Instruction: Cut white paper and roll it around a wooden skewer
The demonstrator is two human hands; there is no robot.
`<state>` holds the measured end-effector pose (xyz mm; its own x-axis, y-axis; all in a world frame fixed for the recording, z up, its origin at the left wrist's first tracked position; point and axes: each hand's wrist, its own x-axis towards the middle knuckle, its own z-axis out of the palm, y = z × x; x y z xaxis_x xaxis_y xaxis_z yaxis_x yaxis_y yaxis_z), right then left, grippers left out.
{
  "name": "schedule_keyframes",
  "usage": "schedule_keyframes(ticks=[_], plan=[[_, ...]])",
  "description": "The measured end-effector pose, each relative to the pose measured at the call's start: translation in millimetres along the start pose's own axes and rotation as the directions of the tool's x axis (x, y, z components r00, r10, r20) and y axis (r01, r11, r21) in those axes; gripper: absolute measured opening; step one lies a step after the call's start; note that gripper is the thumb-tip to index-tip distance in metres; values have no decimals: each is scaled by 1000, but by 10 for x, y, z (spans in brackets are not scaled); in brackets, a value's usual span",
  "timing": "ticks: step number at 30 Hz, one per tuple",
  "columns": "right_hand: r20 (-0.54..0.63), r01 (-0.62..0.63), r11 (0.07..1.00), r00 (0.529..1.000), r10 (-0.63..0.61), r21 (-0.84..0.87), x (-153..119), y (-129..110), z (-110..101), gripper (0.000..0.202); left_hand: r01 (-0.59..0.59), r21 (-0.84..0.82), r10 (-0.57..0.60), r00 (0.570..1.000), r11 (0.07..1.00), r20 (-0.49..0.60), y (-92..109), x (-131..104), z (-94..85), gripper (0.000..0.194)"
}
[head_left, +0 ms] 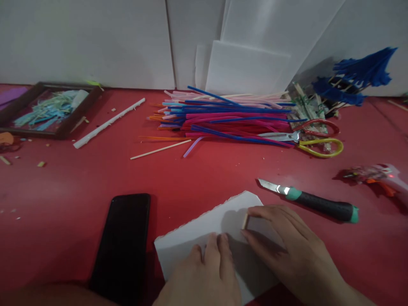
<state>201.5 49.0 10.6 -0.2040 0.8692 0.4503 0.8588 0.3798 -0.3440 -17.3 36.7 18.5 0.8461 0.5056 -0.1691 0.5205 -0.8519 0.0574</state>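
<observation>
A white piece of foam board or card [223, 214] with a rough far edge lies tilted on the red tabletop, under both hands. My left hand [207, 272] rests on it with the fingers laid on its surface, holding nothing that I can see. Between the thumb and forefinger of my right hand [293, 246] is a short piece of pale wooden stick [245, 221], pinched by its two ends just over the board. A utility knife [318, 204] with its blade out lies beyond my right hand. Left of the board is a black phone [123, 246].
Colourful pipe cleaners [236, 119] lie piled at the back, with scissors [299, 136] on their right end. A glue gun [376, 174] is at far right, below blue paper umbrellas [363, 72]. A white strip [110, 123], thin stick [161, 149] and brown frame [60, 132] lie leftward.
</observation>
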Motion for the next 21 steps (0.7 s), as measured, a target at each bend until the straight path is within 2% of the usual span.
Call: schedule_keyframes(ticks=[3, 9, 18, 21], plan=[[18, -19, 1000, 1000, 19, 17, 9, -29, 5, 10, 11, -18, -12, 1000, 1000, -20, -15, 0, -5, 47], [-11, 28, 998, 1000, -27, 56, 22, -54, 37, 9, -71, 11, 71, 995, 997, -72, -74, 39, -81, 40], [24, 31, 999, 999, -31, 19, 21, -2, 8, 16, -63, 76, 73, 989, 995, -132, -80, 54, -159, 40], [34, 31, 999, 999, -32, 23, 14, 9, -4, 17, -70, 67, 77, 990, 995, -117, -82, 46, -154, 40]])
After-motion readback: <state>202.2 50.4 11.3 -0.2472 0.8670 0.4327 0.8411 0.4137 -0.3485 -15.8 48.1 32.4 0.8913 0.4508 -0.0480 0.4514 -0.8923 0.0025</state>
